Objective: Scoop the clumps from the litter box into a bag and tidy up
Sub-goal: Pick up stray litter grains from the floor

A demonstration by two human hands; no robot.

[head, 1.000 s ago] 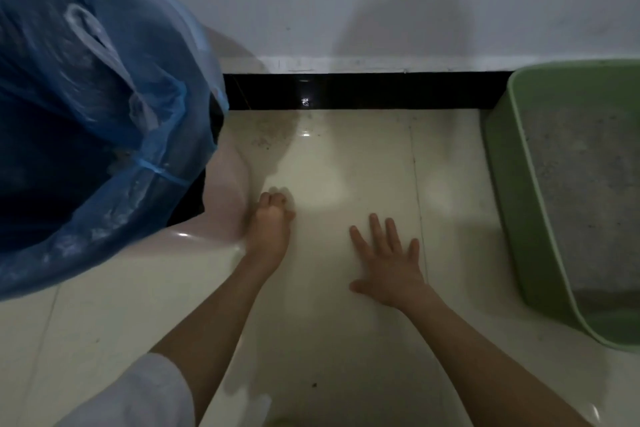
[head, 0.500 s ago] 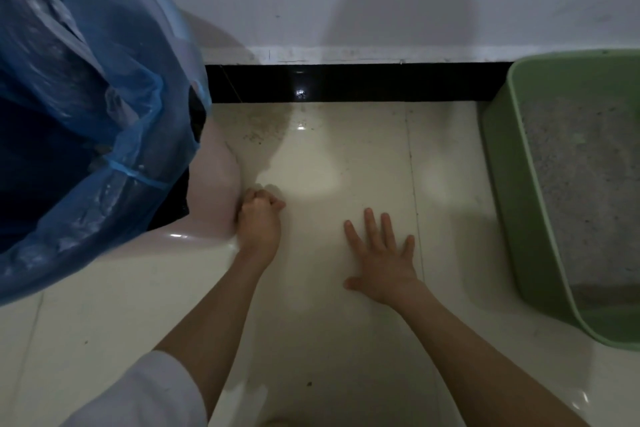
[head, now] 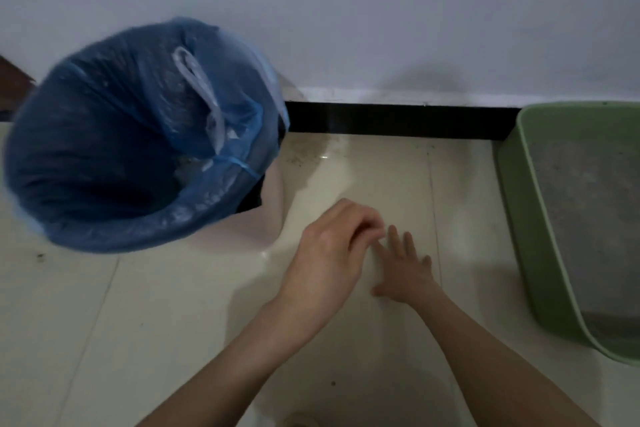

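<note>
A bin lined with a blue bag stands at the left against the wall, its mouth open toward me. The green litter box sits at the right edge, filled with grey litter. Between them, my right hand lies flat on the pale floor tile with its fingers spread. My left hand hovers just left of it, fingers curled inward with the tips close to the right hand's fingers. I see nothing held in it. No scoop is in view.
A white wall with a black skirting strip runs behind everything. Dark specks lie on the tiles near the bin's base and a few closer to me. A brown edge shows at far left.
My left hand has lifted from the floor beside the bin and moved right, next to the right hand. The view has pulled back, so the whole bin now shows.
</note>
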